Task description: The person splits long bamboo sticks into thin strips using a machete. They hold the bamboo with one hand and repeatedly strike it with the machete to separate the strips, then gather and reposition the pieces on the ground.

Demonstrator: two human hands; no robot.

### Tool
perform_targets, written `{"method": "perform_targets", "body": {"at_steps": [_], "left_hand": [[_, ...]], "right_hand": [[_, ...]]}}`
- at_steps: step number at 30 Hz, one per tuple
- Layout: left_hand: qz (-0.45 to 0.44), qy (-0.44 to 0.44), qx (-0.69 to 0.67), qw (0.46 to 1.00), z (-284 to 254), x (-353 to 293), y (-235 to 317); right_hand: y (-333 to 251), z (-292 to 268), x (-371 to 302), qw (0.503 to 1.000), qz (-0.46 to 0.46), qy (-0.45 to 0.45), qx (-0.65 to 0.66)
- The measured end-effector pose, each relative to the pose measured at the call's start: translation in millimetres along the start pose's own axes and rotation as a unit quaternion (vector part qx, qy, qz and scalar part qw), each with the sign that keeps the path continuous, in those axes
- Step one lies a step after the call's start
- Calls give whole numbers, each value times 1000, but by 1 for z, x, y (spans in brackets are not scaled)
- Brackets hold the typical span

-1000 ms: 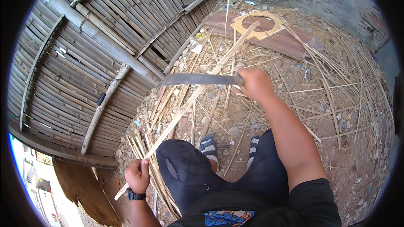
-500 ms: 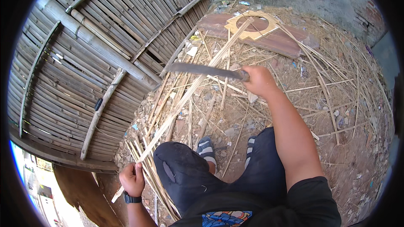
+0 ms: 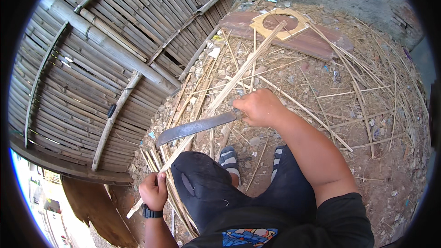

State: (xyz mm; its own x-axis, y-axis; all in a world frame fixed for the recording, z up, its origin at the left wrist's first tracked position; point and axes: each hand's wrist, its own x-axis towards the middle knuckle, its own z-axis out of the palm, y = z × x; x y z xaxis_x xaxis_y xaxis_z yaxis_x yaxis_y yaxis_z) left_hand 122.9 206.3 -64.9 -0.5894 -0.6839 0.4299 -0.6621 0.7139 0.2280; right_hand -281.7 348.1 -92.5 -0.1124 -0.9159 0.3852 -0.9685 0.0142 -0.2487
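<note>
My left hand (image 3: 154,191), with a black watch at its wrist, is closed round the near end of a long pale bamboo strip (image 3: 240,74). The strip slants away to the upper right, its far end over a yellowish cut-out board. My right hand (image 3: 260,108) grips the handle of a machete (image 3: 196,127). Its broad, curved dark blade points left and lies across the strip, a way beyond my left hand; whether the edge touches the strip I cannot tell. A bundle of split strips (image 3: 171,202) lies beside my left knee, partly hidden by my leg.
A bamboo-slat wall (image 3: 92,87) rises on the left. Ahead, a brown plank (image 3: 317,48) carries the yellowish board (image 3: 262,30) with a round hole. Straw, strips and stones litter the dirt ground (image 3: 321,105). A brick wall (image 3: 358,0) stands at the back.
My right hand has brought the machete nearer and to the left, down along the strip toward my left hand. My left hand keeps its hold, shifted only slightly.
</note>
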Motion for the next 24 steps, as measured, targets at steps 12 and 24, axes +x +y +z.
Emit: {"method": "perform_targets", "body": {"at_steps": [12,24], "left_hand": [[46,77,88,992,6,4,-1],[8,27,27,999,4,6,-8]], "right_hand": [[37,-10,-7,972,200,35,116],[81,-7,-15,924,342,106,131]]}}
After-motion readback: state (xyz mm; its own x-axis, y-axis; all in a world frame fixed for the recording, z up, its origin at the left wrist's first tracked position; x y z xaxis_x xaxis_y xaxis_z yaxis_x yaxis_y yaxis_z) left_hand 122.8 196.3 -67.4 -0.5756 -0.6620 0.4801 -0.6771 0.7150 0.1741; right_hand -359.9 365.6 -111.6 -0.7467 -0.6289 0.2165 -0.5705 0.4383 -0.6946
